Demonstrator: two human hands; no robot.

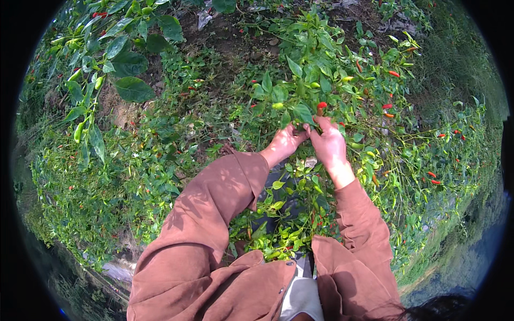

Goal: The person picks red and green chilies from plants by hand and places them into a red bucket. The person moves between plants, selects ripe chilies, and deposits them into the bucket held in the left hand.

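Observation:
My left hand (282,145) and my right hand (330,145) meet among the leaves of a chili pepper plant (309,68), fingertips close together. A red chili pepper (321,106) stands upright just above the fingers of my right hand, its lower end hidden by them. Whether those fingers grip it or only touch it, I cannot tell. The left fingers are bent at the foliage, partly behind a green leaf (303,113), and what they pinch is hidden. A pale green chili (277,106) hangs just above the left hand.
More red chilies (394,74) and green ones grow on branches to the right. At upper left, a nearer branch bears large leaves (134,89) and green chilies (79,131). Dark plastic sheeting (273,184) shows between my forearms. Bare soil (225,34) lies beyond the plants.

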